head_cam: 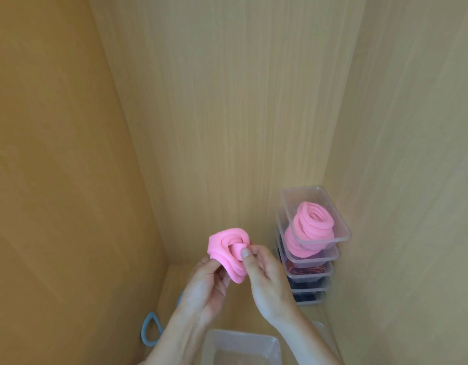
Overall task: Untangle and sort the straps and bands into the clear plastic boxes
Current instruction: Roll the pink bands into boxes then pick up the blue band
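Below and left of the left hand: one blue-grey band loop lies loose on the wooden surface, partly hidden by the forearm.

Left hand: fingers are curled under a coiled pink band, gripping its lower left side. The coil is held up between both hands, clear of the surface, with its open centre facing the camera.

Right hand: thumb and fingers pinch an inner turn of the coil at its right edge.

Below the hands, nearest the person: an open clear box; contents not discernible.

Right of and beyond the right hand: a stack of clear boxes stands in the corner. The top box sits askew and holds coiled pink bands. The box under it also shows pink, and the lower boxes hold darker items.

Assessment: the held coil matches the top box's contents, so the coming move likely runs rightward and away. The right hand is the nearer.

Risk: the coil may spring loose if either grip is released early.
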Available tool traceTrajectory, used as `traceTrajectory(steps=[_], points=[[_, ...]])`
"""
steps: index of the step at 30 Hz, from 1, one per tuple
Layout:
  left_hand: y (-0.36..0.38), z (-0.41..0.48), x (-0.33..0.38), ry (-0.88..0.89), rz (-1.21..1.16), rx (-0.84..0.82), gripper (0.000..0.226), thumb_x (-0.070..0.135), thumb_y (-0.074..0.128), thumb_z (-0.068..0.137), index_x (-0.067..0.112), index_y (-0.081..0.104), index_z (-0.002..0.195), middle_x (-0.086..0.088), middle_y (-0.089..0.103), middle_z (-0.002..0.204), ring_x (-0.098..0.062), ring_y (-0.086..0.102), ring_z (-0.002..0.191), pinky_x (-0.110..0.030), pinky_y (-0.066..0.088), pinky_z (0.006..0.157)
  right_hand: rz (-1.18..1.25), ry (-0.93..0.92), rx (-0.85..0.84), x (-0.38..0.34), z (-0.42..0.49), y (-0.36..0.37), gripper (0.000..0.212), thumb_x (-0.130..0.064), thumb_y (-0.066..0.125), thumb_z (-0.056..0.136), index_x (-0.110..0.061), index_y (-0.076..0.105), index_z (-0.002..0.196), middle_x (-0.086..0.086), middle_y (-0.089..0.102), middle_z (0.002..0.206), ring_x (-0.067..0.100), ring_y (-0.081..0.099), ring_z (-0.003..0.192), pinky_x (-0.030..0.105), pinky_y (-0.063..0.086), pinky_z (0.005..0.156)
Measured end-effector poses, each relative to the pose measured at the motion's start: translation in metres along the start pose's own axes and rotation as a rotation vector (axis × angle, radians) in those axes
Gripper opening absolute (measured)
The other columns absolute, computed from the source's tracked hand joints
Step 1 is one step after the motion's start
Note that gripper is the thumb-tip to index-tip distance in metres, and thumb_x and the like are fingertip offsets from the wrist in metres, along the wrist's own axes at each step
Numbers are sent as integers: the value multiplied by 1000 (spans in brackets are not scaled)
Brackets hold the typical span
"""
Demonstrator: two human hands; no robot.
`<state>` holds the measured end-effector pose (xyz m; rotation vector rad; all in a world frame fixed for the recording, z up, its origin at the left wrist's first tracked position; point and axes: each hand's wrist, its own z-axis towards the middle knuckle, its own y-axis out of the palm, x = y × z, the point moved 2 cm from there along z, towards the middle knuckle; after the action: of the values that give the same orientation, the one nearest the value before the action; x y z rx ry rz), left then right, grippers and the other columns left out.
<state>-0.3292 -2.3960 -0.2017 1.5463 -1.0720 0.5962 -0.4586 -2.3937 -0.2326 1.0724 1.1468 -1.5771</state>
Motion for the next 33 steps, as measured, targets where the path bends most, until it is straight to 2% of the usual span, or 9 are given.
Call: traceTrajectory(steps=[2,5,7,11,14,18,23,27,33], points=[[0,-2,0,-38,-66,-75,43,-17,31,99,-16,40,141,-37,45,144,-38,52,114,-24,59,66,16,47,-6,0,3,1,46,-71,61,82,-28,65,95,-4,74,90,11,71,83,43,56,80],[-2,0,2,-24,-45,-101,43,-21,33,97,-17,42,138,-39,47,141,-39,53,116,-26,59,70,77,99,17,2,8,-2,18,-29,67,94,-14,65,84,6,70,75,12,62,69,37,48,69],[-5,-1,1,-29,50,-130,41,-21,35,96,-19,44,136,-39,49,138,-40,54,115,-31,57,81,91,139,23,2,9,-5,19,-17,65,94,-10,62,76,-1,62,65,9,54,63,29,42,63],[-12,0,4,10,323,-170,39,-20,50,92,-15,50,131,-37,55,133,-49,54,125,-51,45,108,77,194,96,0,10,-8,24,-12,65,90,-12,57,67,-7,55,58,4,47,54,19,38,54],[-21,6,7,24,431,-296,61,0,74,71,-4,56,129,-26,64,128,-41,61,122,-52,45,109,66,194,108,0,9,-8,21,-12,65,88,-11,58,68,-6,55,59,5,47,54,20,38,53],[-30,11,2,-14,338,-470,61,3,68,83,2,49,141,-22,59,137,-38,56,129,-55,40,112,-19,116,160,-2,12,-15,13,-18,69,87,-12,61,78,0,64,70,4,53,56,20,44,55],[-16,12,-6,106,360,-222,43,18,72,93,7,58,131,-14,71,121,-29,68,115,-44,57,95,-116,57,48,-2,7,-6,26,-51,65,75,-26,61,81,-2,69,80,19,66,76,45,57,70],[-26,13,-12,128,364,-123,39,21,67,91,6,61,127,-15,72,118,-30,69,111,-44,59,89,63,94,-31,-1,4,-6,9,-17,73,86,-11,67,84,7,75,90,29,71,89,41,59,81],[-35,14,-32,122,367,-16,29,22,68,95,8,67,122,-14,75,112,-30,71,108,-46,57,92,30,135,-19,7,-5,-8,8,-6,68,86,-3,63,80,-5,65,67,7,56,63,25,44,60]])
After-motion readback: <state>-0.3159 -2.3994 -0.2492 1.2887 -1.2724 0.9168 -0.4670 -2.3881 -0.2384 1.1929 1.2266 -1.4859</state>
